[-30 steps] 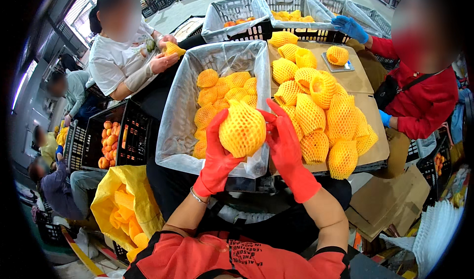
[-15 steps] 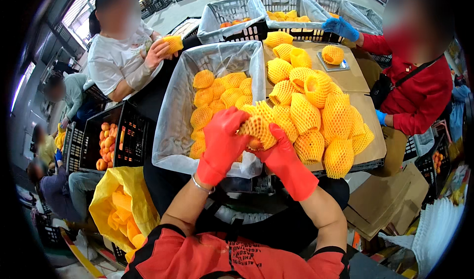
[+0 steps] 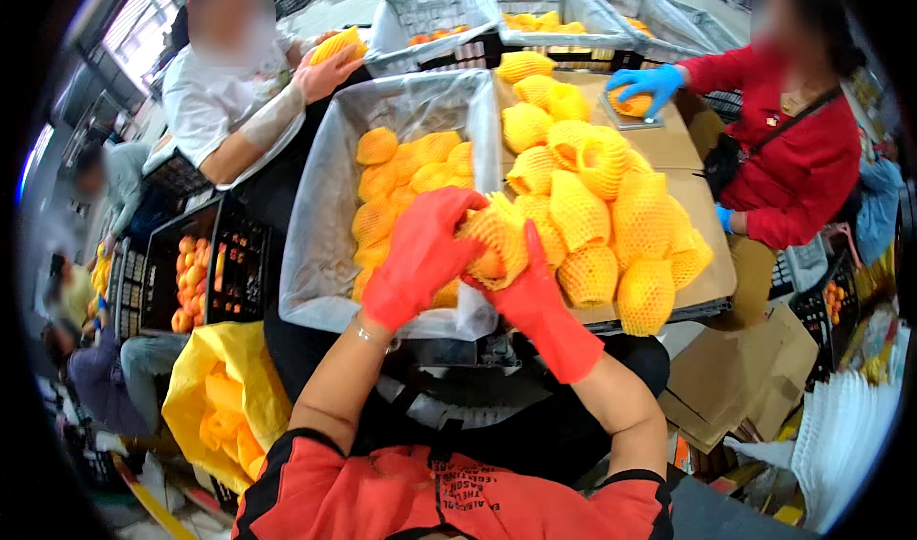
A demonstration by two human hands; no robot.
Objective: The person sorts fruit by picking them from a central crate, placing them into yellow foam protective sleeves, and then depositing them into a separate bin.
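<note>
Between my red-gloved hands is a yellow foam-netted fruit (image 3: pixel 497 238), its open end showing orange fruit. My left hand (image 3: pixel 422 254) has its fingers curled over the left side, and my right hand (image 3: pixel 530 306) grips from below and the right. They are over the near right part of a crate (image 3: pixel 318 196) lined with translucent plastic, which holds several wrapped fruits (image 3: pixel 376 147). Just right, a pile of yellow netted fruits (image 3: pixel 638 225) lies on cardboard (image 3: pixel 688 139).
A person in white (image 3: pixel 229 110) holds a netted fruit; another in red (image 3: pixel 793 168) rests a blue glove on fruit atop a small scale (image 3: pixel 646 123). Behind are lined crates (image 3: pixel 420 53). A yellow sack (image 3: pixel 258 368) and black crate of peaches (image 3: pixel 239 263) are left.
My hands lowered and turned the netted fruit, exposing orange at its end. The co-worker's blue hand moved down onto the fruit on the scale; the view shifted slightly.
</note>
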